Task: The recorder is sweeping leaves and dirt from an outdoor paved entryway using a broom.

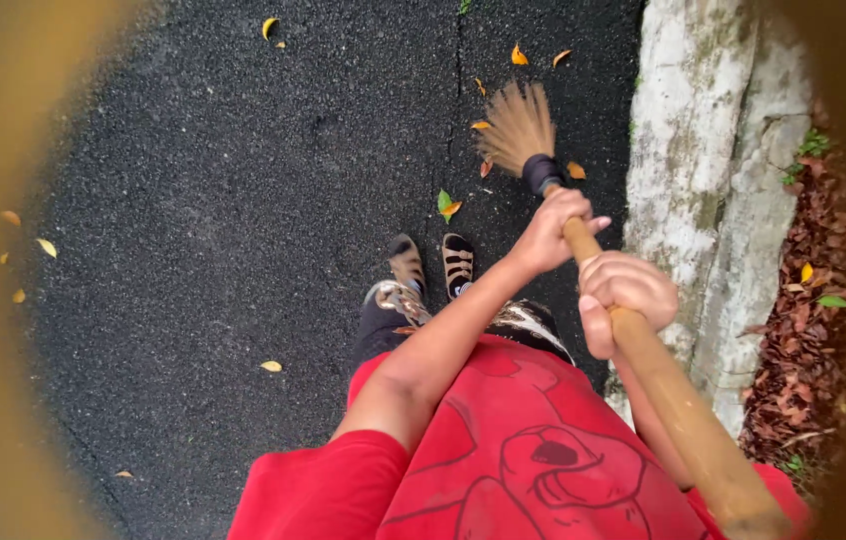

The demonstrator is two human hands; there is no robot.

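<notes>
Broom (583,250), one, wooden-handled, held in both my hands and slanting from my right shoulder down to the asphalt (223,200). Landmark for all entries: the broom's straw head (515,125).

- Straw head: fanned bristles, tan, bound by a dark collar; tips resting on the asphalt, just beside the stone kerb (713,130).
- My left hand (555,228): on the handle directly behind the collar, nearest the straw head; fingers wrapped round the stick and pressed together, one fingertip poking out on the kerb side.
- My right hand (623,295): next up the handle, just behind the left hand and further from the straw head; fingers curled tight in a closed fist round the wood, thumb laid along the near side.
- Fallen leaves (448,205): orange and yellow, scattered around the straw head; one green-and-orange piece between the head and my feet.
- My sandalled feet (433,265): near side of the straw head, side by side on the asphalt.
- Red shirt (503,460): closest to the camera, well apart from the straw head.
- Leaf litter (808,300): brown, piled beyond the kerb, on the far side of it from the head.
</notes>
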